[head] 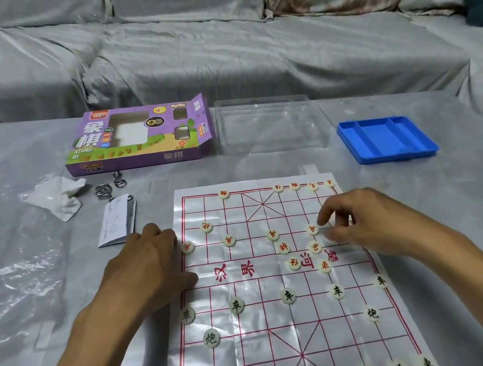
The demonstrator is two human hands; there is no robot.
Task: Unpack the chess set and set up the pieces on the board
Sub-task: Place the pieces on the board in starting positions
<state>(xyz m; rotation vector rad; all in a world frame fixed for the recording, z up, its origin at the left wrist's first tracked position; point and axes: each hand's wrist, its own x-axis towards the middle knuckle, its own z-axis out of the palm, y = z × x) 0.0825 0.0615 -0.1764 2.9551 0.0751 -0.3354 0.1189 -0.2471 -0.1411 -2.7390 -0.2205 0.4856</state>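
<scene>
While the left hand (148, 262) presses flat on the thin, slippery plastic-sheet board (257, 324), the right hand (365, 222), fingers loosely curled and holding nothing, hovers over small, light red-marked cream disc pieces (315, 247), best pinched by their rims.

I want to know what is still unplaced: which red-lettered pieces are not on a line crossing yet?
The four red-lettered pieces clustered by the river text, below the right hand. The other red ones sit on crossings in the far rows.
</scene>
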